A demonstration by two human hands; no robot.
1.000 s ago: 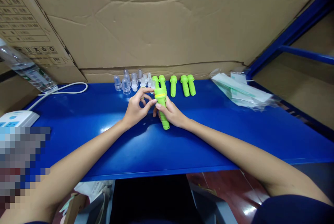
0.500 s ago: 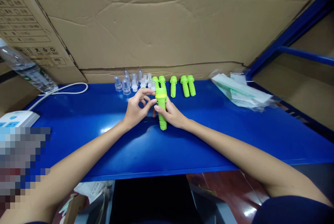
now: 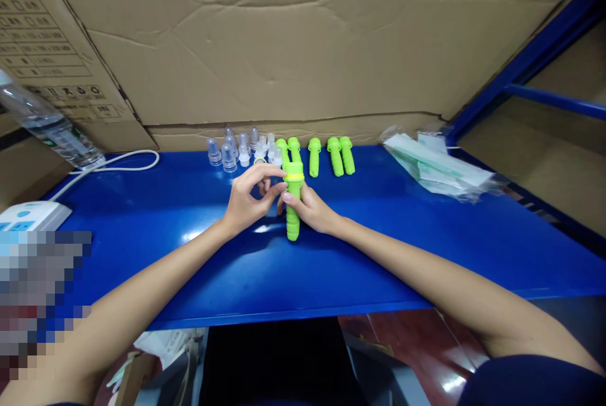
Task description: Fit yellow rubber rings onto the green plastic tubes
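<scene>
My right hand [image 3: 315,209] is wrapped round a bright green flashlight body [image 3: 293,216], its ribbed, threaded end pointing away from me. A yellow ring [image 3: 296,177] sits round the body just below the thread. At that ring, the index fingertip and thumb of my left hand [image 3: 250,194] are closed against the body's left side; its other fingers are curled. Beyond my hands several more green flashlight bodies [image 3: 314,156] lie along the back of the table. Left of them stand several clear plastic caps [image 3: 230,156], and another yellow ring [image 3: 259,160] shows among the small ones.
The blue table [image 3: 227,286] backs onto a cardboard wall [image 3: 284,46]. Clear plastic bags [image 3: 435,166] lie at the back right. A water bottle [image 3: 61,134], a white cable [image 3: 132,163] and a power strip [image 3: 33,216] are on the left.
The green flashlight body has turned a little and its near end has shifted slightly left and towards me. My left index finger has straightened somewhat along the ring.
</scene>
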